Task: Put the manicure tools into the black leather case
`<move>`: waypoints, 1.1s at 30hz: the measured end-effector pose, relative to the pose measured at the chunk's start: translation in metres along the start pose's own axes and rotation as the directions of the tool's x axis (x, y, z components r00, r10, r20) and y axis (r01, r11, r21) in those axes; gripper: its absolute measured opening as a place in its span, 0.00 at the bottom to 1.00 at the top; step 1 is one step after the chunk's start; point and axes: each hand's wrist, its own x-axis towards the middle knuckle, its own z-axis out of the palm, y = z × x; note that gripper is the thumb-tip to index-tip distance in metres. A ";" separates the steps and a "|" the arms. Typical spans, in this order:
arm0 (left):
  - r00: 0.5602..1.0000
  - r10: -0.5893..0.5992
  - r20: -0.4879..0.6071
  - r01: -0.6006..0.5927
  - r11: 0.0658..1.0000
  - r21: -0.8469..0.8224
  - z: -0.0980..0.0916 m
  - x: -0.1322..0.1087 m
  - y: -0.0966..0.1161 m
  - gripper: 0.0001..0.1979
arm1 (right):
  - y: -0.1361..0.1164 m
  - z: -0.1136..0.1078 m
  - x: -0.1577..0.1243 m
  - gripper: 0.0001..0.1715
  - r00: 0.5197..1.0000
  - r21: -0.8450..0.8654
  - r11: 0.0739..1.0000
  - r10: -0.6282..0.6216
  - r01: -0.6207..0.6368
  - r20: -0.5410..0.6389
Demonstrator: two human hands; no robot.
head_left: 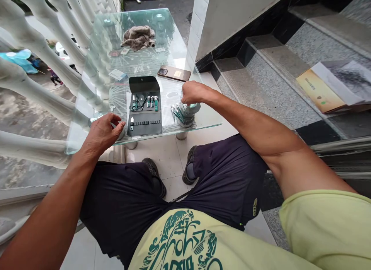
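A black manicure case [145,127] lies unfolded on the glass table [174,34]. Scissors [138,104], several nail clippers [152,102] and other small tools sit in its upper half; one tool [132,123] stands at the left of the lower half's row of loops. My left hand [104,132] is just left of the case, fingers apart, holding nothing visible. My right hand [193,92] is closed over the table's right side; whatever is in its fingers is hidden. Below it lies a loose pile of slim metal tools [179,114].
A phone [174,73] lies behind the right hand. Further back are a crumpled cloth [138,37] and several cards [118,74]. White balusters [37,41] line the left side. Stairs [249,72] rise at the right, with an open box [324,88] on them.
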 end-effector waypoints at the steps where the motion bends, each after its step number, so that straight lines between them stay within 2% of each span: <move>1: 1.000 0.003 0.003 -0.003 1.000 0.008 0.000 0.000 0.001 0.12 | 0.000 0.000 -0.001 0.07 0.999 0.017 0.999 -0.033 0.033 0.018; 4: 1.000 0.021 0.000 -0.021 1.000 0.023 0.000 -0.002 0.002 0.12 | -0.008 0.005 -0.006 0.10 0.987 0.047 0.990 -0.133 0.129 0.090; 7: 0.999 0.047 -0.019 -0.046 0.998 0.030 0.000 -0.003 0.003 0.12 | -0.017 0.011 -0.009 0.11 0.982 0.020 0.987 -0.161 0.160 0.100; 11: 0.997 0.069 -0.023 -0.069 0.997 0.032 0.001 -0.004 0.004 0.12 | -0.014 0.013 -0.004 0.10 0.989 0.019 0.993 -0.120 0.118 0.082; 16: 0.997 0.072 -0.017 -0.071 0.997 0.029 0.001 -0.004 0.005 0.11 | 0.000 0.010 0.004 0.09 0.985 0.138 0.987 -0.099 0.080 0.144; 21: 0.999 0.054 -0.005 -0.054 0.998 0.036 -0.003 -0.007 0.013 0.10 | 0.008 0.006 0.004 0.13 0.993 0.162 0.985 -0.070 0.055 0.091; 24: 0.999 0.045 0.009 -0.045 0.998 0.036 -0.006 -0.010 0.018 0.09 | 0.005 0.004 -0.005 0.16 0.998 0.083 0.995 -0.045 0.047 -0.033; 26: 0.999 0.048 0.010 -0.049 0.998 0.032 -0.007 -0.011 0.020 0.09 | -0.002 0.004 -0.015 0.19 0.995 0.052 0.996 -0.065 0.069 -0.076; 30: 0.998 0.069 -0.003 -0.069 0.997 0.029 -0.005 -0.010 0.017 0.10 | -0.017 0.009 -0.034 0.17 0.991 0.033 0.991 -0.133 0.133 0.014; 33: 0.997 0.082 -0.018 -0.081 0.996 0.022 -0.002 -0.010 0.013 0.11 | -0.023 0.016 -0.045 0.17 0.990 -0.015 0.991 -0.131 0.132 0.049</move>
